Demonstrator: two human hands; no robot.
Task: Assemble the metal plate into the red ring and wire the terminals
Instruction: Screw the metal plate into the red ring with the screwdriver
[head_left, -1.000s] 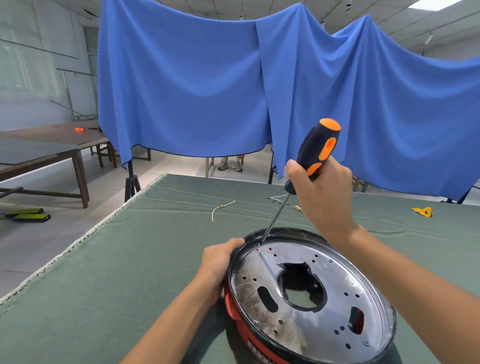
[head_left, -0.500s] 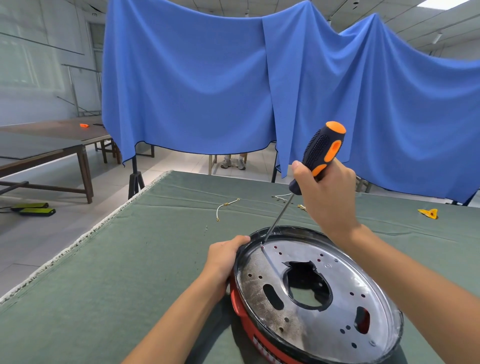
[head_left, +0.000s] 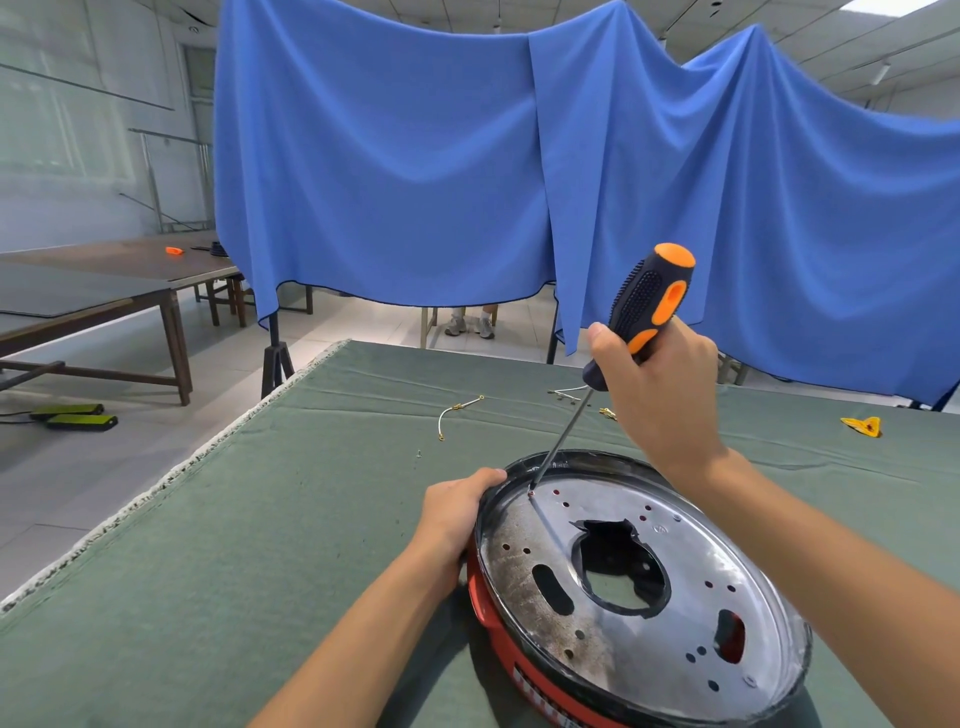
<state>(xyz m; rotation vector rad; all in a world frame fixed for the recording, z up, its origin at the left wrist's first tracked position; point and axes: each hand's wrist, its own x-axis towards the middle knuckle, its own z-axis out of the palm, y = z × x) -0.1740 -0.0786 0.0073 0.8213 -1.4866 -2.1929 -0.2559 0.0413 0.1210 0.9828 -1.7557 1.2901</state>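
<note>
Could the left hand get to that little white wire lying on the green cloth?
Probably yes. The white wire lies in the open on the green cloth, nothing between. But the left hand grips the red ring and must let go first.

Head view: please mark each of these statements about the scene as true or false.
1. The right hand grips the screwdriver. True.
2. The screwdriver tip rests in the large centre opening of the metal plate. False: it meets a small hole near the plate's far-left edge.
3. The left hand holds the rim of the red ring. True.
4. The white wire lies on the metal plate. False: it lies apart on the green table cover.
</note>
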